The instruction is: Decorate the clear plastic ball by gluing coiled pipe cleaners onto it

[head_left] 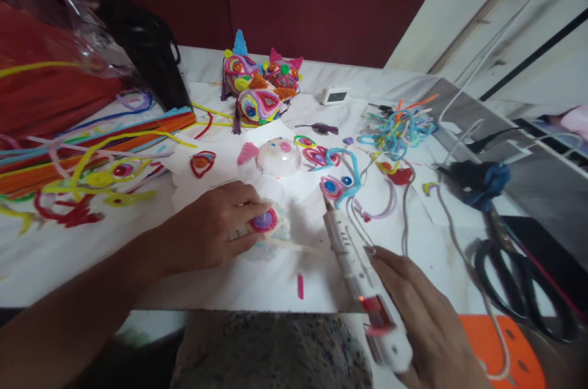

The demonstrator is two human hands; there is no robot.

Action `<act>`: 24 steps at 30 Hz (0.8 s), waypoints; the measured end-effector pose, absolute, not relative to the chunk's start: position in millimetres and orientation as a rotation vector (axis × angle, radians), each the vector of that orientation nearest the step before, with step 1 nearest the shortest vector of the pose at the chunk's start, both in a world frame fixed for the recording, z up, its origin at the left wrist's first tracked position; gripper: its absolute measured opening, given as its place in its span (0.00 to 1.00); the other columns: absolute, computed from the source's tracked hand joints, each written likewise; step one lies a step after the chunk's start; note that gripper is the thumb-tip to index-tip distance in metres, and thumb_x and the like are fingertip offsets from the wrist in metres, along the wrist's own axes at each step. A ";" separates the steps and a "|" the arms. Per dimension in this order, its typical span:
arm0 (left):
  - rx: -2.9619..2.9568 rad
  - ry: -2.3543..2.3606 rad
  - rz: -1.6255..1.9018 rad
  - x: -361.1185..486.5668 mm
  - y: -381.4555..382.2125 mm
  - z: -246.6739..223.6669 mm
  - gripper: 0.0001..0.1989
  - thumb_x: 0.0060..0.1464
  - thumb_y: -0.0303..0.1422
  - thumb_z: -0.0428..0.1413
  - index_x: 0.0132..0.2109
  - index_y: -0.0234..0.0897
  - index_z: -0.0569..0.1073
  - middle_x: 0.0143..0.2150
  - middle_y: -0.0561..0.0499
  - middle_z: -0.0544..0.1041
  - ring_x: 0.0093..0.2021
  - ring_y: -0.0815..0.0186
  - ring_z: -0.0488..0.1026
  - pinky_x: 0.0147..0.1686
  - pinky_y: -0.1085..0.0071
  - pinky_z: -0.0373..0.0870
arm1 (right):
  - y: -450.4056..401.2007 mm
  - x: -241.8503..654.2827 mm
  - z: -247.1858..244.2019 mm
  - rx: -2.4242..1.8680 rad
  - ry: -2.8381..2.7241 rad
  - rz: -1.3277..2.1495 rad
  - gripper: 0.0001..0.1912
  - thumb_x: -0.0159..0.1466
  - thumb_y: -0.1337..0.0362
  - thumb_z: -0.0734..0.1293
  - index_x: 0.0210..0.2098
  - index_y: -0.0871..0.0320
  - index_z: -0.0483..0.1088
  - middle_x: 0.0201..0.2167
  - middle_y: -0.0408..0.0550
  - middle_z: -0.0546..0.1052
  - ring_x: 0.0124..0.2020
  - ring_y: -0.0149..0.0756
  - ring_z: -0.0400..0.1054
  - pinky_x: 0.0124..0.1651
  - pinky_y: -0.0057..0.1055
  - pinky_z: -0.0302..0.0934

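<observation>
My left hand reaches in from the left, its fingers spread around a purple and pink coiled disc on a pale, partly see-through round piece. My right hand is closed round a white hot glue gun, whose nozzle points up and left, close to a blue and pink eye shape. Beyond my left hand lies a clear dome with a pink ear. A small pink strip rests near the table's front edge.
Finished colourful heads stand at the back, near a black bottle. Pipe cleaners spread across the left; a tangle of them sits at the right. Black-handled scissors and a loose cable are at the right.
</observation>
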State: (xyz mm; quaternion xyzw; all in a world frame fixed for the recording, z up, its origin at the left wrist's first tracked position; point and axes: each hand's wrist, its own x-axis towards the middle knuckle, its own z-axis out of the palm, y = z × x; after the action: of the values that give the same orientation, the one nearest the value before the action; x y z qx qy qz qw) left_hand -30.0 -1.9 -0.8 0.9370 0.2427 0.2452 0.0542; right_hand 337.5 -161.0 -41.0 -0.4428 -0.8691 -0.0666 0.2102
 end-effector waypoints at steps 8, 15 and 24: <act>2.838 0.737 0.762 -31.0 0.8 -5.4 0.15 0.78 0.35 0.52 0.58 0.41 0.83 0.49 0.46 0.85 0.47 0.57 0.84 0.50 0.63 0.82 | -104.2 343.2 -39.7 -1.326 -2.334 -0.431 0.35 0.75 0.76 0.59 0.81 0.63 0.55 0.56 0.66 0.77 0.52 0.56 0.75 0.49 0.49 0.82; 2.860 0.750 0.731 -26.1 -4.4 4.8 0.12 0.76 0.30 0.56 0.56 0.35 0.84 0.48 0.46 0.85 0.47 0.58 0.84 0.49 0.63 0.82 | -92.6 351.8 -45.3 -1.343 -2.400 -0.524 0.21 0.80 0.70 0.62 0.70 0.64 0.67 0.56 0.69 0.81 0.46 0.59 0.76 0.42 0.52 0.77; 2.851 0.768 0.602 -25.8 -5.1 7.3 0.11 0.74 0.30 0.59 0.57 0.35 0.83 0.50 0.44 0.85 0.49 0.56 0.83 0.52 0.62 0.81 | -105.3 272.3 3.3 -1.147 -2.227 -0.046 0.16 0.84 0.57 0.63 0.62 0.58 0.76 0.54 0.60 0.86 0.54 0.51 0.83 0.54 0.44 0.79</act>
State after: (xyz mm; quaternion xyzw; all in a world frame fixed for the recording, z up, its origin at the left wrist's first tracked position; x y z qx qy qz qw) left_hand -25.8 -5.1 7.3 0.9442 0.2544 0.1994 0.0641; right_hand 272.3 -105.3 3.3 -0.4348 -0.8443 -0.0175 0.3127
